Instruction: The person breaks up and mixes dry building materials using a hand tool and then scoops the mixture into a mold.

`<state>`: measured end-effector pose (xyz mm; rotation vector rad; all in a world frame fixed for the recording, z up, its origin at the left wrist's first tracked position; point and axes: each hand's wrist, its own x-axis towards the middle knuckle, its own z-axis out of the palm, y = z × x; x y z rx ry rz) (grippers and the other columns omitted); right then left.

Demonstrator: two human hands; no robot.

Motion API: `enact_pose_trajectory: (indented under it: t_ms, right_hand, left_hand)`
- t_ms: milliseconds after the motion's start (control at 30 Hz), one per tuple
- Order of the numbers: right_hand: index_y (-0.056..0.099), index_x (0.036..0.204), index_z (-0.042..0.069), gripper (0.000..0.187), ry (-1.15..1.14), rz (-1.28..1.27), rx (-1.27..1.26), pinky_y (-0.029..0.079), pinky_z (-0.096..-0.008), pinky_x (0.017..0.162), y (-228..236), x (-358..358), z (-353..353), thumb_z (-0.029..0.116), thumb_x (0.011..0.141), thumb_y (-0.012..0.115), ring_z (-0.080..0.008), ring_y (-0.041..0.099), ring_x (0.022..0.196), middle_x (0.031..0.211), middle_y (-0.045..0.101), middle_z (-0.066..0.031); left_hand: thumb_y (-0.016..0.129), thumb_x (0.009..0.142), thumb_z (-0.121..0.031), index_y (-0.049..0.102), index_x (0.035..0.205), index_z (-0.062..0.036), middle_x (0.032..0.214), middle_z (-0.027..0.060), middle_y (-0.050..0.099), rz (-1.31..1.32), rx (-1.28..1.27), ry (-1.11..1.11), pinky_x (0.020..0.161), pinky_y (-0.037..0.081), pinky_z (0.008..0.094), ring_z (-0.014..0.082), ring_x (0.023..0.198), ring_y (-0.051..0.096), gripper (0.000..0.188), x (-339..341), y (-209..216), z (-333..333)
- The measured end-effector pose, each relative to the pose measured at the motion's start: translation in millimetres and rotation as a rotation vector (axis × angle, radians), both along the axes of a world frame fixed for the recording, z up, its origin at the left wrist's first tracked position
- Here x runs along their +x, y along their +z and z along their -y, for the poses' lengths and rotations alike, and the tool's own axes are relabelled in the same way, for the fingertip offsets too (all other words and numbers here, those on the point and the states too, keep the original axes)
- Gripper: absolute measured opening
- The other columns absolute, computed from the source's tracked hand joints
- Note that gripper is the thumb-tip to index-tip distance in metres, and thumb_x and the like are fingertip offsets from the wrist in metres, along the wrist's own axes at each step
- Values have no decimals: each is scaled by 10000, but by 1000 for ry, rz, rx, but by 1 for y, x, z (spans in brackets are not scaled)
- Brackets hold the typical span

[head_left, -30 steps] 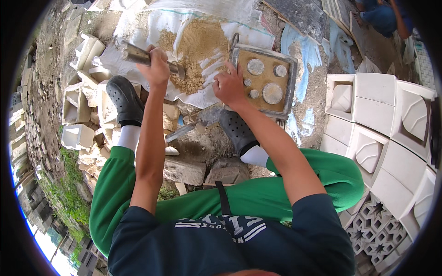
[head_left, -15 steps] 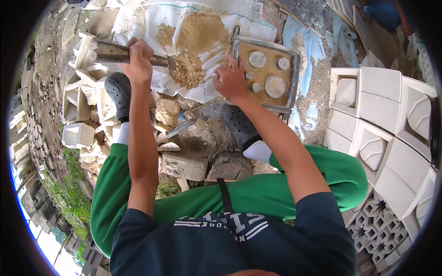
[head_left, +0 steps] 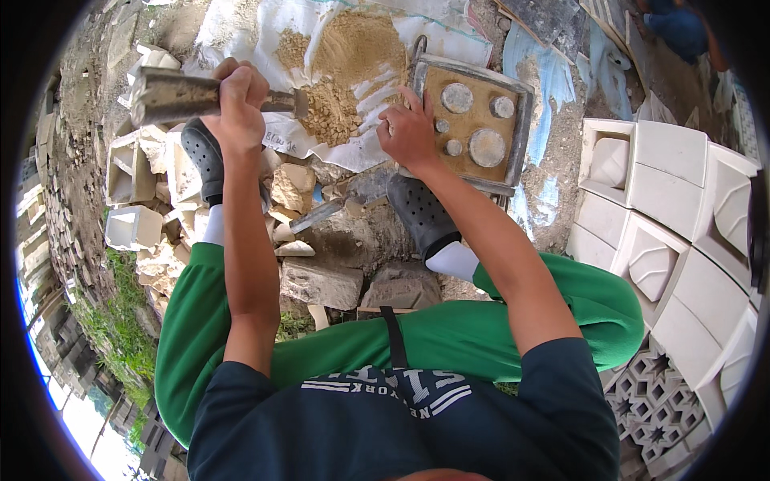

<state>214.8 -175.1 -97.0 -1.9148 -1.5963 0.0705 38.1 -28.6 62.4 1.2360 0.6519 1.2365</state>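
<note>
My left hand (head_left: pixel 241 96) is closed around the shaft of a rammer-like tool (head_left: pixel 172 96). This tool lies sideways in the air, its thick worn end to the left and its narrow end over the sand (head_left: pixel 330 116). My right hand (head_left: pixel 407 132) rests at the left edge of a dark rectangular mould frame (head_left: pixel 523 128), its fingers bent but apart. Packed tan sand fills the frame. Set in it are several round grey discs (head_left: pixel 486 147) of differing sizes, their tops showing. The fingertips' contact with the frame is partly hidden.
White sacking (head_left: pixel 437 44) lies under the sand pile. A trowel-like tool (head_left: pixel 316 216) lies among broken blocks between my feet. Pale moulded blocks (head_left: pixel 666 156) are stacked at right, with a star-patterned grille block (head_left: pixel 654 401) below. Another person (head_left: pixel 678 30) is at the far right.
The tool in my left hand has tilted, its thick end now larger and a little lower. The mould and my right hand appear slightly further right, as the view has shifted.
</note>
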Motion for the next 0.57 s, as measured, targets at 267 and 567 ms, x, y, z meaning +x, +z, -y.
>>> enact_pose_trajectory:
  t_ms: [267, 567]
  right_hand:
    - [679, 767, 76, 112, 33, -1, -102, 202, -569, 1077, 4, -9, 2, 123, 744, 580, -268, 435, 1228, 881, 673, -65]
    - [670, 775, 92, 89, 33, -11, -110, 186, -575, 1079, 7, -7, 0, 139, 750, 599, -271, 405, 1257, 900, 664, -56]
  left_hand:
    - [478, 789, -37, 383, 588, -69, 509, -12, 369, -79, -82, 112, 406, 246, 249, 76, 424, 320, 224, 2, -53, -33]
    - [499, 790, -64, 402, 609, -74, 506, -8, 369, -43, 70, 3, 432, 255, 229, 59, 454, 324, 206, 3, 8, 0]
